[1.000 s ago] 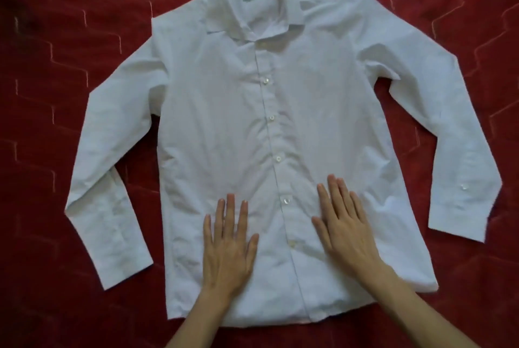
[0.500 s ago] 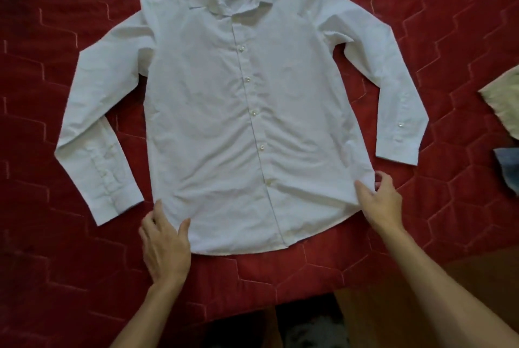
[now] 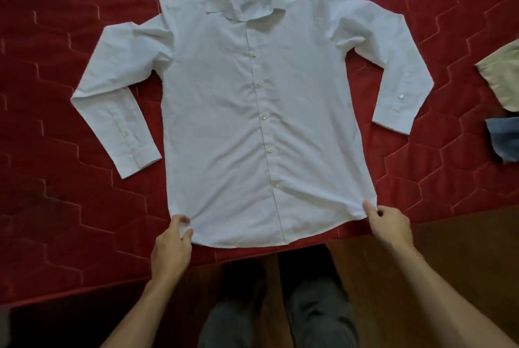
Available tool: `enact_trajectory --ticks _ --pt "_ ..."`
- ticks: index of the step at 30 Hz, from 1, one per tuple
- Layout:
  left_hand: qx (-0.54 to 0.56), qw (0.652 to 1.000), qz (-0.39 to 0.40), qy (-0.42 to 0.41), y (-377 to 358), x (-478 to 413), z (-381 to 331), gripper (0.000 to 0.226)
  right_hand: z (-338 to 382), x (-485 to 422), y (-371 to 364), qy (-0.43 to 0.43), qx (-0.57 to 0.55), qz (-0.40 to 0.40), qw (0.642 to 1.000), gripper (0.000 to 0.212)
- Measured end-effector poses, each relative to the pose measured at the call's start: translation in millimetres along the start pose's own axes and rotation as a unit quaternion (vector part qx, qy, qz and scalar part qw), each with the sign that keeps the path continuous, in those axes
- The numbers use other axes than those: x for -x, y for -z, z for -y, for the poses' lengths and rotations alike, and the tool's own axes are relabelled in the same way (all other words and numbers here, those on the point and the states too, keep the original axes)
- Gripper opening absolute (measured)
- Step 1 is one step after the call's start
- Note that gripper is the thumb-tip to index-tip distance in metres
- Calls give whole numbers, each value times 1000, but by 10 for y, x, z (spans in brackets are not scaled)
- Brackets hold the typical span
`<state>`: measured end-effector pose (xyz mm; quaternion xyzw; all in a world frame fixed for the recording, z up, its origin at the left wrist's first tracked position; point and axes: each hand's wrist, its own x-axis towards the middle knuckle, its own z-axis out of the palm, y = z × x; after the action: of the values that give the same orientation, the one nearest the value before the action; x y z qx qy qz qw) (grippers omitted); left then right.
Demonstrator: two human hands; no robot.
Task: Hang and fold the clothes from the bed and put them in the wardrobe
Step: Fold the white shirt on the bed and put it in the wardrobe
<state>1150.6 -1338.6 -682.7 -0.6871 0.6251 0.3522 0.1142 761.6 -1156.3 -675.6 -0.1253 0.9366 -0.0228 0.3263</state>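
The red bed is filling most of the view. The white shirt is lying flat on it, front up and buttoned, sleeves angling out to both sides, hem right by the near edge. A beige garment and a blue garment are sitting at the far right edge.

The left hand and right hand are each pinching a bottom corner of the shirt, fingers clamped on the fabric. Looks to me like they're tugging it taut before folding or hanging. My tip: keep the pull even and gentle on both corners, so the button line is running straight and the creases near the hem are flattening out.
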Motion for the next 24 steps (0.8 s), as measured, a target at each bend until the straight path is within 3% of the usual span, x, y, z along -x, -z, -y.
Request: enact_trajectory --ticks 3,5,9,14,17,21,24 --pt "-27 999 -37 -11 48 32 76 18 45 70 -42 -28 28 -18 999 42" --pt "-17 997 -75 21 168 -54 76 24 236 128 -61 -13 58 -69 996 47" --pt "106 978 -139 115 555 -442 -14 35 956 266 -172 138 76 -105 982 50" --pt "265 928 -147 217 902 -1116 -79 58 2189 611 -577 353 85 9 932 41" --pt "368 890 -113 246 1005 -1454 -139 43 2887 834 -838 449 142 89 878 44" --pt "374 871 -143 283 1040 -1772 -168 28 3688 992 -1079 481 154 166 847 44" --pt "333 888 -161 272 1125 -2004 -86 45 4168 889 -1194 451 131 207 859 41"
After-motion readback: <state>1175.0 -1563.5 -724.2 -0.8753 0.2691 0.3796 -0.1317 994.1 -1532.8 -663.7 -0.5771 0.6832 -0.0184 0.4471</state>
